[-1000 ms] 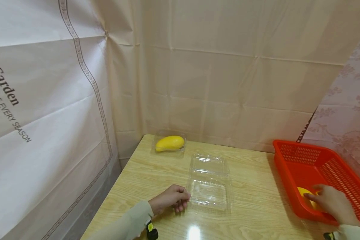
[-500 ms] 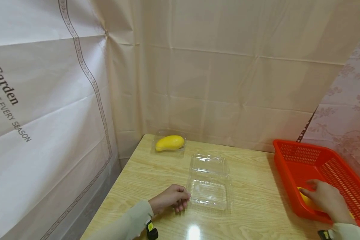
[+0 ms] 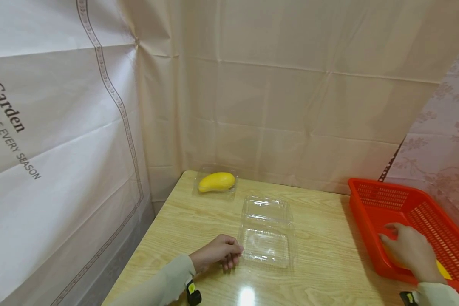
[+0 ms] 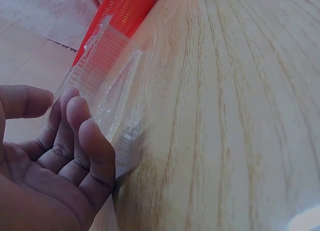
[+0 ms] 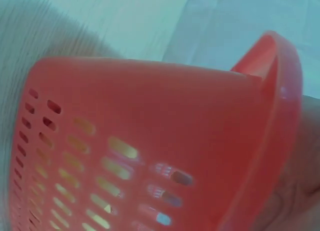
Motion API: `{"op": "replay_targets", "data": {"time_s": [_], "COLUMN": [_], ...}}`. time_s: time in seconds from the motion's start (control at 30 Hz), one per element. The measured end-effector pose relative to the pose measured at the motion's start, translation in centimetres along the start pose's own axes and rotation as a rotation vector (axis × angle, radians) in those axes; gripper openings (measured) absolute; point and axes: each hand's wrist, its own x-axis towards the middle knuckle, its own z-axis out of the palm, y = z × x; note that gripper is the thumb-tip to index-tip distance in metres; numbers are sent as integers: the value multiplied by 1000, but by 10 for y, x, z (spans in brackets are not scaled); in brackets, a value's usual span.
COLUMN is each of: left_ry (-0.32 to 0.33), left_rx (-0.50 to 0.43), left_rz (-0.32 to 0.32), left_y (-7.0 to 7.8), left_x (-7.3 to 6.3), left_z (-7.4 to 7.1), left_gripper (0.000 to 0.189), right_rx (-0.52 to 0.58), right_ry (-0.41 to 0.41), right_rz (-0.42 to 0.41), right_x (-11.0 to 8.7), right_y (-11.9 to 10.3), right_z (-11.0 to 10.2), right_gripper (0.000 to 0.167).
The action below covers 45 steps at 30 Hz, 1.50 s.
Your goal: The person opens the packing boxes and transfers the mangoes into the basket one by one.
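Note:
A clear plastic clamshell box (image 3: 267,246) lies unfolded on the table, lid half toward the back. My left hand (image 3: 219,253) pinches its left edge between thumb and forefinger; in the left wrist view the other fingers of this hand (image 4: 55,161) are bent beside the plastic rim. Inside the red basket (image 3: 361,231), my right hand (image 3: 411,253) reaches down with thumb and forefinger apart, over a yellow object (image 3: 392,255) that it mostly covers. The right wrist view shows the red basket wall (image 5: 150,106), with yellow through its slots and most of the hand hidden.
Another clear box at the back left holds a yellow mango-like fruit (image 3: 216,182). A second yellow piece (image 3: 443,270) lies in the basket, right of my right wrist. Beige cloth (image 3: 260,93) hangs behind the wooden table (image 3: 317,238), with pale printed cloths at both sides.
My right hand has moved left and slightly back within the basket, over the yellow object, uncovering another yellow piece at its right. My left hand and the clamshell box have stayed put.

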Motion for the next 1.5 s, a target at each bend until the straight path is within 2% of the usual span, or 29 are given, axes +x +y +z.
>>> {"op": "replay_targets", "data": {"time_s": [0.33, 0.6, 0.93, 1.5], "left_ry": [2, 3, -5, -10], "left_rx": [8, 6, 13, -2], "left_rz": [-4, -10, -6, -9], "left_y": [-1, 2, 2, 3], "left_x": [1, 0, 0, -1], "left_z": [0, 0, 1, 0], "left_gripper": [26, 27, 23, 26], "right_rx": [20, 54, 100, 139], "right_ry": [42, 147, 179, 208], "right_rz": [47, -34, -109, -213], "right_x": [1, 4, 3, 4], "right_y": [-10, -16, -23, -53], "right_z": [-5, -3, 0, 10], "right_gripper": [58, 49, 45, 38]}}
